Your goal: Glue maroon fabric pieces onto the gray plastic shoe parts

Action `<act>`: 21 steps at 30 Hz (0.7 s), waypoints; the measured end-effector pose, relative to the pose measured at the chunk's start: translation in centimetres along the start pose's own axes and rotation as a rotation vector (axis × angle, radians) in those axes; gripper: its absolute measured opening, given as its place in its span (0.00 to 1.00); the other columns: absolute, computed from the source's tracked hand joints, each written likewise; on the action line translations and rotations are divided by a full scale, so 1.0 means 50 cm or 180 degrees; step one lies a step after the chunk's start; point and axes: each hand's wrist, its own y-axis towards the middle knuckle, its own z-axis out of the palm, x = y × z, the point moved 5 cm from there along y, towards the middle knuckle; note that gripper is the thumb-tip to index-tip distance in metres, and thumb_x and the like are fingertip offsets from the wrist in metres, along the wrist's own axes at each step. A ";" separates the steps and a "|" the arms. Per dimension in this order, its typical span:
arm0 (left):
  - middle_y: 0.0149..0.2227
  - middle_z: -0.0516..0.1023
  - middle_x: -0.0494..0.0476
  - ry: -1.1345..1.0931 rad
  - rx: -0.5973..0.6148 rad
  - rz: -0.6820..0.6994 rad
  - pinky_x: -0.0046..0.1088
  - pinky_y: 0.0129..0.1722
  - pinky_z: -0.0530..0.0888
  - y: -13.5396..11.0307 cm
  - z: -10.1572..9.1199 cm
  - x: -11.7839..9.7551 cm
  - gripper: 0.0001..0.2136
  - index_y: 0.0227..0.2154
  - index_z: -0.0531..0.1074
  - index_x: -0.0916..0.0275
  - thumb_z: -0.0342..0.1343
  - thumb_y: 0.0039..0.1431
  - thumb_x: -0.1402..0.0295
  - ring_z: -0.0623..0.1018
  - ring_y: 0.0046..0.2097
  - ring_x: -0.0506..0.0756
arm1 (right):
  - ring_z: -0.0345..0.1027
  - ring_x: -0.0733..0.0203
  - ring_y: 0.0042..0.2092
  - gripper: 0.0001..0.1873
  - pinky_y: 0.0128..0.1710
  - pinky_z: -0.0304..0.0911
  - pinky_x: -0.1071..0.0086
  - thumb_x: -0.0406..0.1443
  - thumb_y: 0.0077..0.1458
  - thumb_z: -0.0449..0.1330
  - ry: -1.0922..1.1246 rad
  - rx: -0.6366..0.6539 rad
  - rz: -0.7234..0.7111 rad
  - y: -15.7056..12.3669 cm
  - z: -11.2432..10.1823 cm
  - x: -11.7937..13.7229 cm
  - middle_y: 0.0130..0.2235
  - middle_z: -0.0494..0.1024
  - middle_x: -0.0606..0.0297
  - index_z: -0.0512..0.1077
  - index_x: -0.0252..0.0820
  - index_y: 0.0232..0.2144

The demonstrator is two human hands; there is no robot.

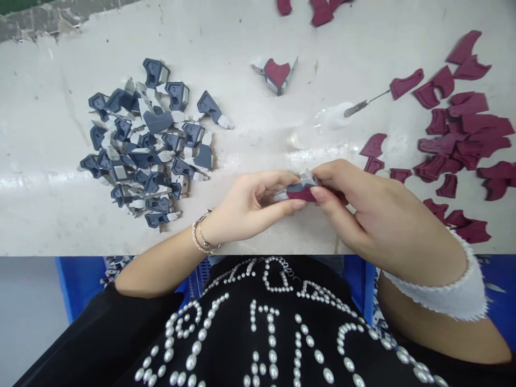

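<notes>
My left hand (252,207) and my right hand (374,212) meet over the near edge of the white table (242,134). Both pinch one small grey plastic part with a maroon pad on it (300,189), thumbs and fingertips closed round it. A pile of several dark blue-grey plastic parts (149,145) lies to the left of my left hand. Loose maroon pads (463,134) are scattered to the right of my right hand. My left wrist wears bead bracelets; my right wrist wears a white cuff.
One finished grey part with a maroon pad (277,74) lies at the back centre. A small metal spatula (365,104) rests beside a smear of clear glue (322,126). More maroon pads (320,11) lie at the far edge. Blue crates (76,279) stand under the table.
</notes>
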 end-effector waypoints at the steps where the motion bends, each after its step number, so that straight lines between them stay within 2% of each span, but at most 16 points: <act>1: 0.43 0.84 0.60 0.0057 0.0008 -0.0006 0.27 0.43 0.82 0.000 0.000 -0.001 0.11 0.45 0.77 0.63 0.64 0.61 0.67 0.83 0.42 0.53 | 0.66 0.60 0.27 0.10 0.26 0.57 0.64 0.39 0.70 0.49 0.0002 0.0012 -0.0020 0.000 0.001 0.001 0.29 0.72 0.64 0.67 0.40 0.39; 6: 0.38 0.84 0.57 0.0626 -0.0013 -0.0006 0.25 0.36 0.79 -0.001 -0.006 -0.017 0.12 0.43 0.78 0.64 0.65 0.60 0.63 0.81 0.36 0.51 | 0.73 0.59 0.38 0.12 0.35 0.64 0.66 0.37 0.72 0.49 0.0177 0.0117 -0.0193 -0.009 0.004 0.005 0.41 0.78 0.61 0.70 0.39 0.48; 10: 0.35 0.82 0.55 0.0821 -0.0044 0.0218 0.22 0.33 0.77 -0.005 -0.009 -0.035 0.08 0.39 0.78 0.65 0.64 0.61 0.65 0.79 0.34 0.48 | 0.74 0.60 0.41 0.13 0.39 0.67 0.67 0.36 0.71 0.52 0.0278 0.0169 -0.0323 -0.021 0.000 0.008 0.46 0.79 0.63 0.68 0.41 0.54; 13: 0.33 0.82 0.53 0.0755 0.0040 0.0281 0.20 0.31 0.76 -0.007 -0.006 -0.039 0.07 0.36 0.77 0.64 0.64 0.61 0.66 0.78 0.32 0.48 | 0.73 0.61 0.41 0.13 0.38 0.67 0.68 0.34 0.70 0.52 0.0212 0.0244 -0.0447 -0.028 -0.003 0.010 0.45 0.79 0.63 0.69 0.42 0.53; 17: 0.32 0.82 0.53 0.0801 0.0126 0.0282 0.20 0.30 0.75 -0.007 -0.002 -0.043 0.07 0.35 0.77 0.65 0.64 0.61 0.66 0.78 0.32 0.47 | 0.71 0.63 0.37 0.10 0.35 0.66 0.69 0.33 0.70 0.51 0.0053 0.0221 -0.0651 -0.033 -0.005 0.015 0.39 0.77 0.64 0.69 0.41 0.50; 21: 0.31 0.81 0.52 0.0913 0.0109 0.0315 0.19 0.29 0.73 -0.007 -0.005 -0.045 0.06 0.35 0.78 0.65 0.65 0.60 0.67 0.76 0.30 0.46 | 0.70 0.62 0.35 0.07 0.33 0.65 0.69 0.34 0.70 0.50 -0.0071 0.0168 -0.0619 -0.037 0.003 0.015 0.38 0.76 0.63 0.68 0.40 0.44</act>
